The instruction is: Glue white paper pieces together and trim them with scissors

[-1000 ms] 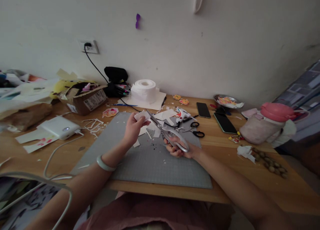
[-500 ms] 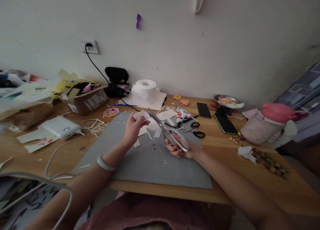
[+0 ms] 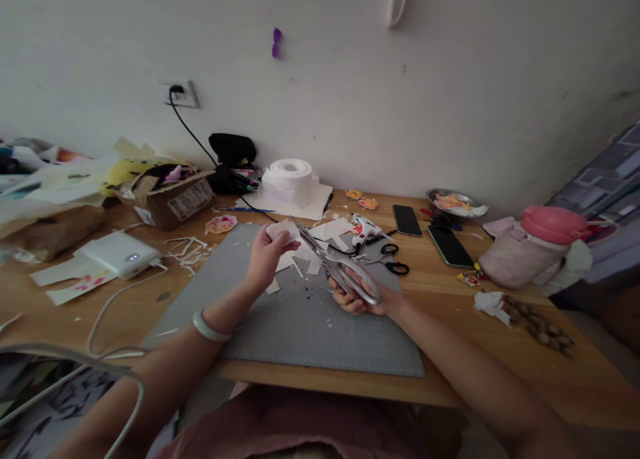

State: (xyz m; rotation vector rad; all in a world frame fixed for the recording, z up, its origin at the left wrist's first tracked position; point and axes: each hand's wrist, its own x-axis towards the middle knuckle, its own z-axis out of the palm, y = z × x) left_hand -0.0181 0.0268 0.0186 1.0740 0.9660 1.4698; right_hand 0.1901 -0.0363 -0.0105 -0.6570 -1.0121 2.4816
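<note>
My left hand [image 3: 267,258] pinches a small piece of white paper [image 3: 281,230] between thumb and fingers, above the grey cutting mat [image 3: 280,332]. Large silver scissors [image 3: 339,268] are in my right hand [image 3: 353,299], its fingers through and around the handles. Their blades point up and left, with the tips beside the paper; whether they touch it I cannot tell. White paper scraps [image 3: 334,230] lie on the mat behind the hands. A white glue gun [image 3: 364,228] and small black-handled scissors [image 3: 395,259] are just right of the scraps.
A paper roll [image 3: 289,182] stands by the wall, right of a cardboard box [image 3: 175,196]. At left a white power bank [image 3: 120,254] trails a cable. Two phones [image 3: 407,220], a metal bowl [image 3: 453,204] and a pink-lidded bottle [image 3: 530,246] are at right.
The scissors have tilted slightly in my right hand, and their handles look a little farther apart. My left hand keeps the paper in almost the same place.
</note>
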